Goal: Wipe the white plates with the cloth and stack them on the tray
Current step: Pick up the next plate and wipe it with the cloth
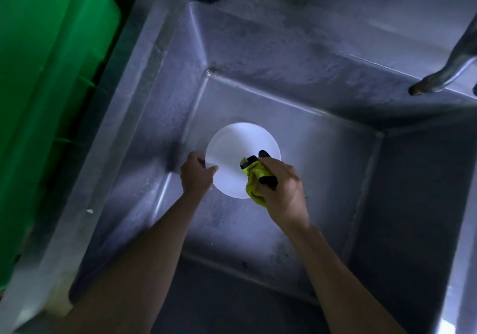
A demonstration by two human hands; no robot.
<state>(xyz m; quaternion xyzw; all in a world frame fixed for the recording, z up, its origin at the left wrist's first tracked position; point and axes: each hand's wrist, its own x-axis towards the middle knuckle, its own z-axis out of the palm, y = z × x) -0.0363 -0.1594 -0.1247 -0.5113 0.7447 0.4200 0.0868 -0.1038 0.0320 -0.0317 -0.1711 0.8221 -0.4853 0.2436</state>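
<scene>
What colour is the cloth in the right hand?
Yellow with black patches, the cloth shows best in the head view.
</scene>
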